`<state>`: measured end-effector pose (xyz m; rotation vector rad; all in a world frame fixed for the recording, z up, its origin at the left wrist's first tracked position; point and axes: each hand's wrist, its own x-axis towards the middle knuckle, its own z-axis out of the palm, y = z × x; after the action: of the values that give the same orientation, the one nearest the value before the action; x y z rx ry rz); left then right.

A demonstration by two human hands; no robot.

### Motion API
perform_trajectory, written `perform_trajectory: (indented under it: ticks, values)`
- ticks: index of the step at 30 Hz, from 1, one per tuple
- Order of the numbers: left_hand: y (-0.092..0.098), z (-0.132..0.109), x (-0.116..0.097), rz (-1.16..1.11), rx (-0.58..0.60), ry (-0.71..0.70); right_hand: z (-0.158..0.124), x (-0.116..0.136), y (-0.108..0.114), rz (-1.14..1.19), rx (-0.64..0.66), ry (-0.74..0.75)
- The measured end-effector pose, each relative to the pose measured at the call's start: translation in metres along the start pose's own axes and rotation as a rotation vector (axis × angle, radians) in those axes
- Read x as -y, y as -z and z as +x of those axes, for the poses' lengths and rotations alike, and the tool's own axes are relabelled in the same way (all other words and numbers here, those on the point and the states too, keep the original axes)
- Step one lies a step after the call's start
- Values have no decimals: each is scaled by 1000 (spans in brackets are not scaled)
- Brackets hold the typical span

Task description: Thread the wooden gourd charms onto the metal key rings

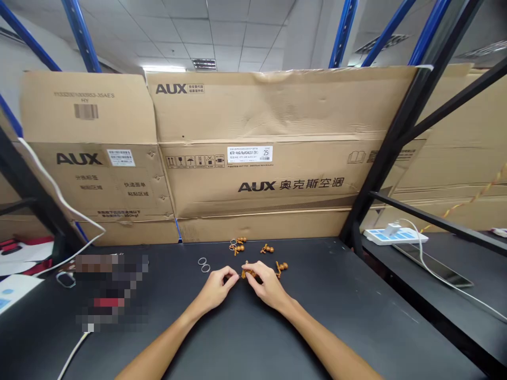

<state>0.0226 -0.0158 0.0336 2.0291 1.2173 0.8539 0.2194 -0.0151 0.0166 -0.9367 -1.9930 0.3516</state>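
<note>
My right hand [268, 285] is closed in a pinch on a small brown gourd charm [243, 275] with an orange-brown cord, mostly hidden by the fingers. Just left of it, my left hand [217, 287] has thumb and forefinger pinched at the charm's end; what lies between those fingertips is too small to tell. Another gourd charm [282, 266] lies right beside my right hand. Two metal split rings [205, 268] lie on the table up and left of my left hand.
Further back on the black table [245, 338] lie a gourd charm [270, 249] and a cluster of gourd charms [240, 248] with a ring. Cardboard boxes [261, 121] wall off the back. A blurred patch [109, 290] and white cable [73, 356] are left; a power strip [380, 237] stands right.
</note>
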Motion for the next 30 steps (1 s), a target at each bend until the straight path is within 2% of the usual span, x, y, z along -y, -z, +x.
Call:
perform_trajectory:
  ticks: [16, 23, 30]
  values:
    - [2, -3, -4, 15, 32, -61, -2, -3, -6, -38, 5, -33]
    - [2, -2, -3, 35, 48, -62, -2, -4, -7, -223, -3, 72]
    - [3, 0, 3, 1, 66, -41, -1, -3, -5, -401, 71, 179]
